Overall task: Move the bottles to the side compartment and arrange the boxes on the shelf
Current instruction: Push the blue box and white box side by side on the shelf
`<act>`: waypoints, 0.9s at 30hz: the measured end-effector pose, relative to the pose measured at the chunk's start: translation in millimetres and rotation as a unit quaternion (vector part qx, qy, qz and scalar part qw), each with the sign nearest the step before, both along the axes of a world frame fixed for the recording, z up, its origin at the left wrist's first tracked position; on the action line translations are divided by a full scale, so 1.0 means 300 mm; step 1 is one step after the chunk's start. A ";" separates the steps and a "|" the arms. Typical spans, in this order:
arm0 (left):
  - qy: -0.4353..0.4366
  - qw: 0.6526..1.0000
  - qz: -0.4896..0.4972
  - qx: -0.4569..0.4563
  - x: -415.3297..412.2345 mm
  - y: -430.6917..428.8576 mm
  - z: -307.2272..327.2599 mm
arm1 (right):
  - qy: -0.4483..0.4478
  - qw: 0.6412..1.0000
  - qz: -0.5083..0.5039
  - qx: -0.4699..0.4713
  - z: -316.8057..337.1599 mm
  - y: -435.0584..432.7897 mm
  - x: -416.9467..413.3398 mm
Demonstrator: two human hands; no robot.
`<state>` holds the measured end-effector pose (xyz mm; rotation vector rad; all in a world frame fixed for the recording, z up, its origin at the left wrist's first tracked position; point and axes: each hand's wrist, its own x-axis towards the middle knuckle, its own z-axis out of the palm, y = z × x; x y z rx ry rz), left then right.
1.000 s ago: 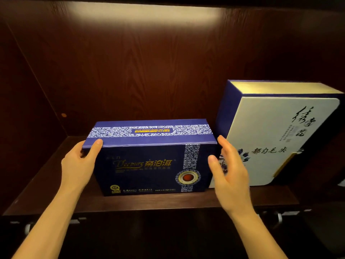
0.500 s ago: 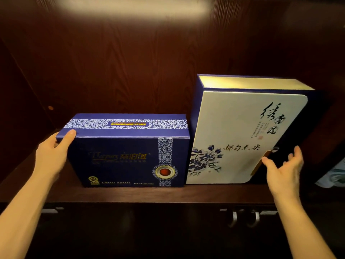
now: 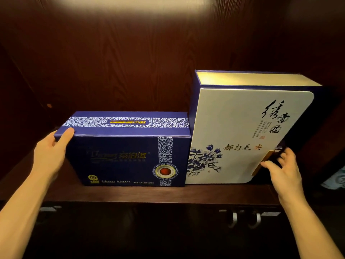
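A dark blue box [image 3: 121,156] with blue-white patterned bands stands on the dark wooden shelf [image 3: 149,193], left of centre. Touching its right side is a taller white box [image 3: 233,128] with a blue flower and black calligraphy, leaning slightly. My left hand [image 3: 49,154] lies against the blue box's left end, with its thumb on the top front corner and its fingers hidden behind the side. My right hand [image 3: 283,171] touches the white box's lower right edge with spread fingers, the thumb on the gold strip. No bottle is in view.
The shelf's dark wood back wall and left side wall close in the compartment. Two metal cabinet handles [image 3: 244,219] hang below the shelf's front edge. A pale object [image 3: 336,178] shows at the far right edge, in the adjoining space.
My right hand left the blue box's right end and moved right to the white box's lower right edge. The blue box now sits against the white box. My left hand stayed on its left end.
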<state>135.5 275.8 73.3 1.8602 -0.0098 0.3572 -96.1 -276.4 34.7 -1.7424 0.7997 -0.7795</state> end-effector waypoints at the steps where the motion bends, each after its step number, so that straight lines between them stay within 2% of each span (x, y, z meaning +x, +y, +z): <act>1: 0.000 1.000 0.002 0.005 0.006 0.006 -0.005 | 0.000 1.000 0.001 -0.001 -0.003 -0.002 0.000; 22: 0.017 0.996 0.054 -0.069 -0.042 -0.058 0.017 | 0.041 0.998 0.043 -0.035 -0.003 0.002 -0.024; 27: 0.045 0.997 0.058 -0.025 -0.056 -0.065 0.039 | 0.082 0.992 0.064 -0.069 0.028 0.014 -0.036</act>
